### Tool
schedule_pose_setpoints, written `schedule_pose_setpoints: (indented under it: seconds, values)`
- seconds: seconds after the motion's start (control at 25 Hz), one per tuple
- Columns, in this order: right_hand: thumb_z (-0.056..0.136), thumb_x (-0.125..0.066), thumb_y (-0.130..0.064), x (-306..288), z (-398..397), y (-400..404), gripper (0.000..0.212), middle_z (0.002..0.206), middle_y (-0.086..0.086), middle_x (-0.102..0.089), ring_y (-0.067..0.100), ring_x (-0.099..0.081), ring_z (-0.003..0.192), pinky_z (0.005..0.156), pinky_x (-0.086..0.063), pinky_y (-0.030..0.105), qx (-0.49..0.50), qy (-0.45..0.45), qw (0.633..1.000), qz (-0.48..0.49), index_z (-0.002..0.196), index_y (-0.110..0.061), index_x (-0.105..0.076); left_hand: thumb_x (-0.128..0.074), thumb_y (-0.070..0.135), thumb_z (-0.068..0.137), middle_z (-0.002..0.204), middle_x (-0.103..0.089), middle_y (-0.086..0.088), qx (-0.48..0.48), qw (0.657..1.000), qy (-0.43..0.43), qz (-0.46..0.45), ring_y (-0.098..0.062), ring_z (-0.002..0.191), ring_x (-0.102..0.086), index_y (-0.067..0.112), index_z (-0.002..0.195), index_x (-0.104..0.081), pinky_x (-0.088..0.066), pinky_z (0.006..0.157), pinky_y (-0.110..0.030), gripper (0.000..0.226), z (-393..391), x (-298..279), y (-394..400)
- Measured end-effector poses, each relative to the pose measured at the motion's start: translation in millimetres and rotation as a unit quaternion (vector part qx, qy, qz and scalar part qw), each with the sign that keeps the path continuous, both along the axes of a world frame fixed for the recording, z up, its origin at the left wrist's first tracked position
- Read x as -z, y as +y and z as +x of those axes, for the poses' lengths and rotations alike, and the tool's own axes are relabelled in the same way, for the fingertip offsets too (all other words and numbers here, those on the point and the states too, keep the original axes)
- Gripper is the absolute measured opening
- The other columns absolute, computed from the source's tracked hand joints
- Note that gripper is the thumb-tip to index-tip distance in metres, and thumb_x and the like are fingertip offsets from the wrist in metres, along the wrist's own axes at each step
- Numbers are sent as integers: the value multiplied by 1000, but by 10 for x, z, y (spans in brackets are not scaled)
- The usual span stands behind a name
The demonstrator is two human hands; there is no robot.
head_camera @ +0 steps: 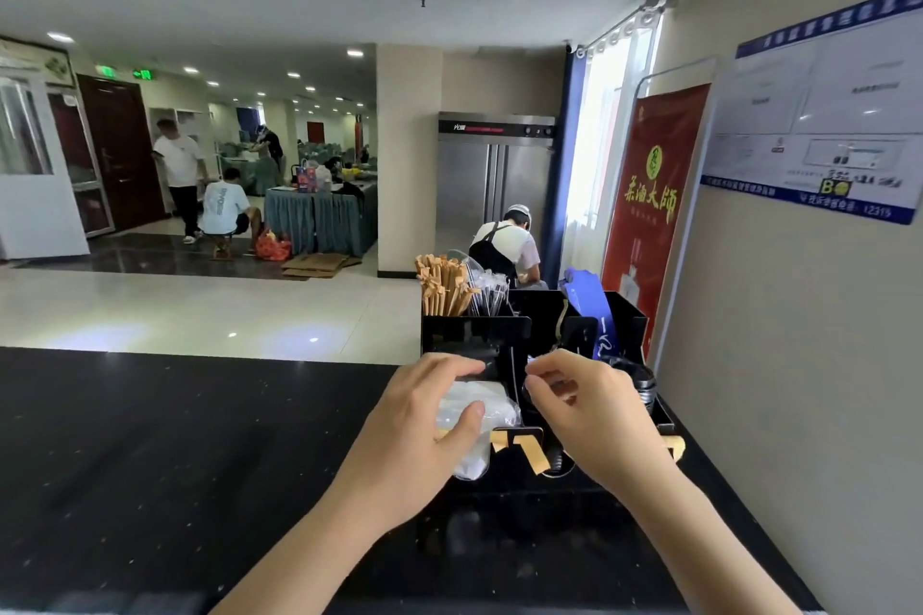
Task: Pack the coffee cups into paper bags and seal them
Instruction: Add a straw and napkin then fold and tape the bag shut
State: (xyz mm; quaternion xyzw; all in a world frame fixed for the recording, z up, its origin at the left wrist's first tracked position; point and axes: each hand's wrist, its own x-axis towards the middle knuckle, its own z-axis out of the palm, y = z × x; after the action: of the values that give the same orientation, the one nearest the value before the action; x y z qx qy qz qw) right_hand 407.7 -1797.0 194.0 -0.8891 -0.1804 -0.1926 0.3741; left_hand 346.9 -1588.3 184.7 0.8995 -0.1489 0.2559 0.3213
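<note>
Over the black bench (150, 439), my left hand (429, 420) reaches into the black organizer (474, 335), fingers and thumb curled round a clear plastic-wrapped bundle (479, 407). My right hand (584, 407) pinches something small and clear that I cannot identify. Dark stacked lids (637, 382) sit half hidden behind it.

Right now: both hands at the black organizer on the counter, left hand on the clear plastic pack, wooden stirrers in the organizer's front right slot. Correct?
Not quite. The head view shows the wooden stirrers in the back left slot of the black organizer. The rest holds: left hand rests on the clear plastic pack, right hand is at the organizer, on the counter.
</note>
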Motion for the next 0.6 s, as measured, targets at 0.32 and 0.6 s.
schedule_pose_setpoints:
  seconds: [0.32,0.6]
  values:
    - [95,-66,-32,-39,914,240,10,81,-15,-71,5,-68,78,77,-60,37,46,8,998,31,97,-27,-74,-53,29,104,144,-47,15,0,997,60,-50,-6,129,-43,30,147,-46,-40,105,-26,44,866,-13,-62]
    - [95,-64,-37,-104,1456,507,24,93,-3,-73,18,-67,88,79,-58,37,68,9,998,-7,106,-18,-74,-47,23,105,146,-52,-10,1,989,114,-91,-25,116,-60,27,155,-33,-46,94,-37,52,1378,-96,-172]
